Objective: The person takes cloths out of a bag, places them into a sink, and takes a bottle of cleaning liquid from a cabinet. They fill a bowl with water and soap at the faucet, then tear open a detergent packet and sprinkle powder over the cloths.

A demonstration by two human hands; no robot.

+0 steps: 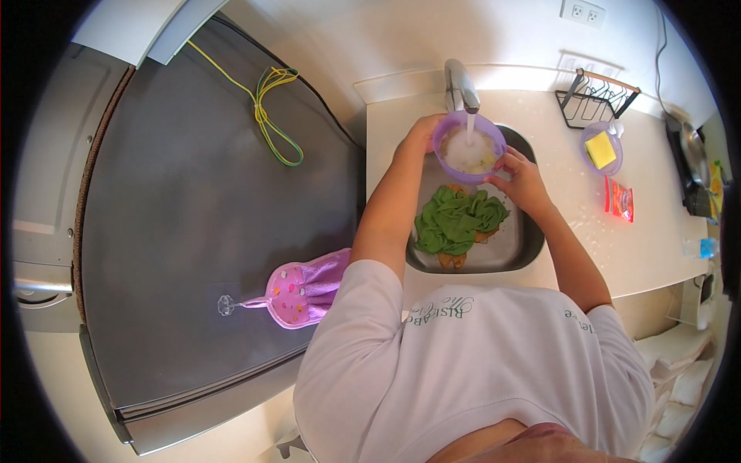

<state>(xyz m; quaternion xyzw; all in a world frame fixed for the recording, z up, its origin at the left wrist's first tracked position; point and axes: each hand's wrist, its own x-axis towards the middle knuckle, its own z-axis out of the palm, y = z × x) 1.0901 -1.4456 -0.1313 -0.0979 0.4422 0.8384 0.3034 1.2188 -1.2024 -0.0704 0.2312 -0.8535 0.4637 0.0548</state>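
Water runs from the faucet (461, 86) into a purple bowl (497, 133), which holds cloudy water and some pale pieces I cannot make out. My left hand (426, 131) grips the bowl's left side, its fingers partly hidden behind the rim. On the right side, my right hand (519, 177) has thumb and fingers closed on the rim. The bowl is held over the far part of the metal sink (525, 239). Below it in the sink lies a heap of green leaves (451, 220), with brownish pieces (451, 261) under them.
Right of the sink are a black wire rack (575, 100), a small purple dish with a yellow sponge (600, 150) and a red packet (619, 201). A pan (695, 154) stands farther right. At left, a pink hand towel (297, 293) and yellow-green cord (262, 108) lie on a dark surface.
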